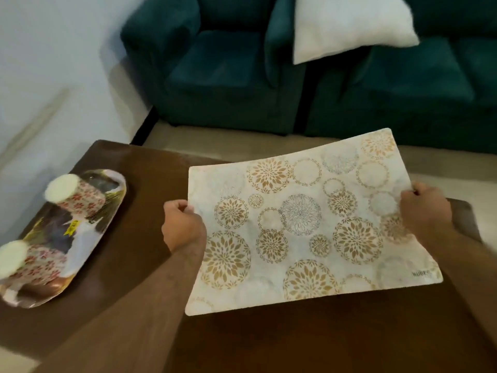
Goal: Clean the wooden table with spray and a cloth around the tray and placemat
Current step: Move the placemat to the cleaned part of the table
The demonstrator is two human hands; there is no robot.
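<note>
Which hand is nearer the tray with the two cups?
Left. The left hand grips the placemat's left edge, the side facing the tray. The right hand grips the opposite edge, with the whole placemat between it and the tray.

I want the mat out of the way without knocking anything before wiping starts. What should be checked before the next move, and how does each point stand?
1. Left hand grips the placemat at its left edge: ok.
2. Right hand grips the right edge: ok.
3. Mat lifted free of the wooden table: cannot tell; its far edge bows upward.
4. Tray lies apart from the mat: ok.
5. Two cups on the tray are upside down, so nothing to spill: ok.
6. Spray and cloth within reach: cannot tell, neither is in view.
</note>
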